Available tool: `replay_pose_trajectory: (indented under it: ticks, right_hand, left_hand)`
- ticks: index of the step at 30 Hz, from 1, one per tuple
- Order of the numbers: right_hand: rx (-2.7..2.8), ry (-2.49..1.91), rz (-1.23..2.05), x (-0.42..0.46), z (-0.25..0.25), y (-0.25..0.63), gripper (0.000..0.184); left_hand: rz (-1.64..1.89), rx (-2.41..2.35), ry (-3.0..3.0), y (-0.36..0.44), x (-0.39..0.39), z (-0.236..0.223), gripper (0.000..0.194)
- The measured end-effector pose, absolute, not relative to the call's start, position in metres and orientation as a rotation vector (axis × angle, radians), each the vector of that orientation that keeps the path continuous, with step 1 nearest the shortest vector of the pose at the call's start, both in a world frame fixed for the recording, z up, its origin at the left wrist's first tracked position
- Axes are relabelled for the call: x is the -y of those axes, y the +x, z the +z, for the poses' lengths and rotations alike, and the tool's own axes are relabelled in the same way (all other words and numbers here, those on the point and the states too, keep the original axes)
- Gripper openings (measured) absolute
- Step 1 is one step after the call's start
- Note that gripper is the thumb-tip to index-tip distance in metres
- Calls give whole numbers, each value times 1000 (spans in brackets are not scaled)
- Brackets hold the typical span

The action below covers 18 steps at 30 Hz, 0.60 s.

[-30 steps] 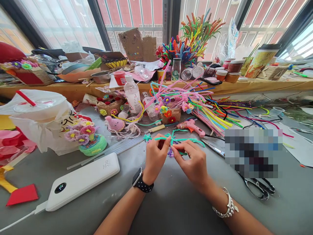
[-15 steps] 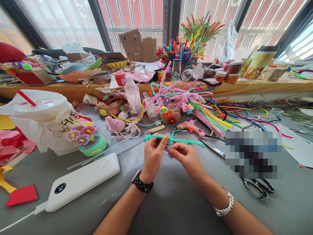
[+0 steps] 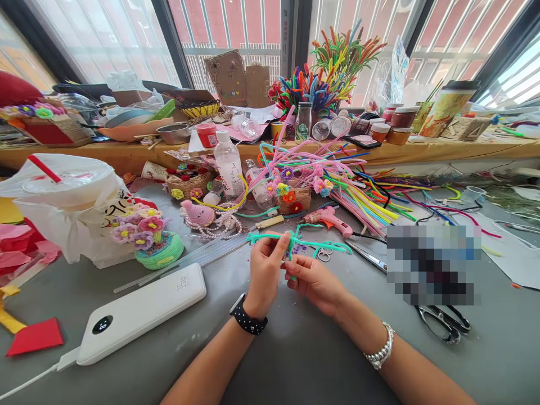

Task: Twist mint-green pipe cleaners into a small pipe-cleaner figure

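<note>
Over the middle of the table, several green pipe cleaners [image 3: 324, 246] cross each other in a small bundle, their ends sticking out to both sides. My left hand [image 3: 268, 261] pinches the crossing between thumb and fingertips. Just below and to the right, my right hand [image 3: 312, 281] has its fingers closed on a pipe cleaner end that hangs down from the bundle. The exact twist at the centre is partly hidden by my fingers. Behind my hands lie small purple bits and a pair of metal rings [image 3: 324, 255].
A pink glue gun [image 3: 329, 218] lies behind the bundle, and scissors [image 3: 442, 326] lie to the right, partly blurred out. On the left are a white power bank [image 3: 143, 315], a bagged drink cup [image 3: 67, 197] and a crocheted flower pot [image 3: 160, 251]. Loose pipe cleaners [image 3: 363, 197] pile up behind.
My right hand has moved down and slightly left, drawing a green end below the bundle. Another green end and the metal rings now show on the right. My left hand keeps its pinch.
</note>
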State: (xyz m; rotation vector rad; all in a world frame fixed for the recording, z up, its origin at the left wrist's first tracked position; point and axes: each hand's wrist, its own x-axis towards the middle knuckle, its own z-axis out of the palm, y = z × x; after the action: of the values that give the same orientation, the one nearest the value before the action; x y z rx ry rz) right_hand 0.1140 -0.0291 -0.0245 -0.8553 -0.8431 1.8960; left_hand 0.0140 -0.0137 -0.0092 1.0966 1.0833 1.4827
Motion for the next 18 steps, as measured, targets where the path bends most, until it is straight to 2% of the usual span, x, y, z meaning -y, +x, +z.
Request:
replay_pose_trajectory:
  ticks: [4, 7, 11, 15, 18]
  right_hand:
    - [1161, -916, 1684, 22, -19, 129, 22]
    - [1278, -961, 1547, 18, -12, 144, 28]
    - [1371, -1022, 1227, 17, -5, 155, 24]
    - [1609, -1126, 1140, 14, -1, 165, 21]
    - [1495, -1238, 1004, 8, 1, 178, 23]
  left_hand:
    - [1433, -1015, 1183, 12, 13, -6, 22]
    - [1456, -1004, 1233, 11, 12, -4, 22]
    - [1422, -1009, 1325, 10, 12, -4, 20]
    - [1391, -1014, 1451, 10, 13, -3, 18]
    - [1357, -1022, 1560, 8, 12, -2, 17]
